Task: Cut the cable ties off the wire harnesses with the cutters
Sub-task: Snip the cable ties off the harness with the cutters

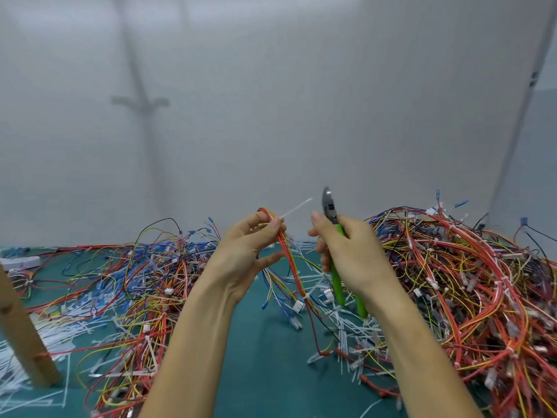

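My left hand (245, 251) pinches a thin wire harness (291, 267) of red, yellow and blue wires, lifted above the green table. A white cable tie (297, 209) sticks up and to the right from the harness at my fingertips. A second white tie wraps the harness lower down, near a white connector (299, 305). My right hand (349, 251) grips the green-handled cutters (336, 267), held upright. Their grey jaws (328, 203) point up, just right of the tie's free end and apart from it.
A large heap of tied harnesses (470, 282) fills the right side. A flatter spread of wires (135, 276) covers the left. Cut white ties (349, 333) litter the green mat (262, 372). A wooden post (21, 333) stands at the left. A white wall lies behind.
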